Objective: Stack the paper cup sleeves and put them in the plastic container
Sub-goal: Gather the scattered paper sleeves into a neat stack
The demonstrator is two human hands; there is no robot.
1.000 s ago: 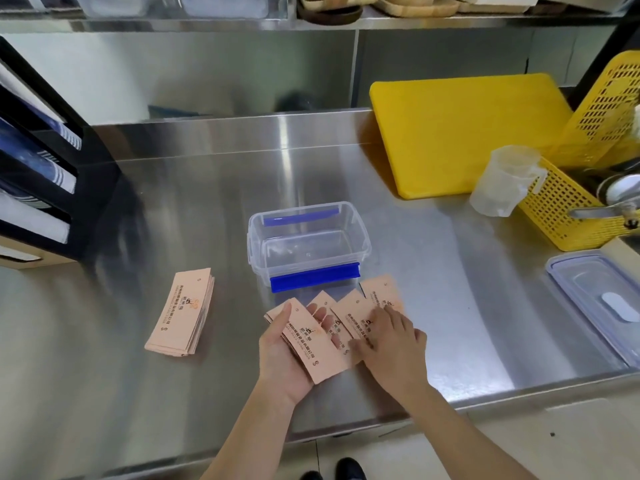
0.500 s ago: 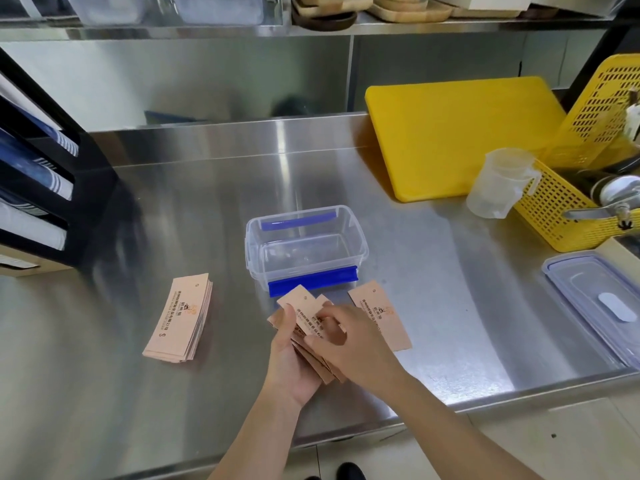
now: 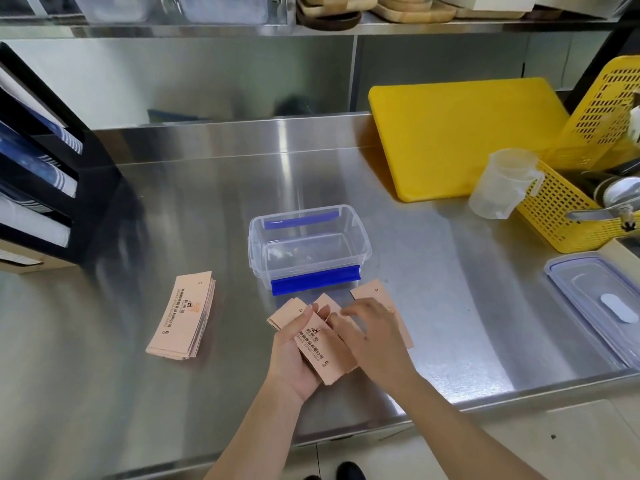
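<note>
steel counter (image 3: 433, 289): sleeve stack (image 3: 181, 323), container (image 3: 308, 247), lid (image 3: 599, 306)

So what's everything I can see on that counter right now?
counter: one, steel, under everything
container: one, clear with blue clips, centre, empty
sleeve stack: one, peach, lying left of the container
held sleeves: a few, peach, in the left hand
loose sleeve: one, peach, on the counter, partly under the right hand
lid: one, clear, right edge
jug: one, clear, beside the basket
board: one, yellow, leaning at the back
basket: one, yellow, far right
rack: one, black, far left
shelf: one, steel, above, with wooden trays
left hand: holding sleeves
right hand: over the sleeves
</note>
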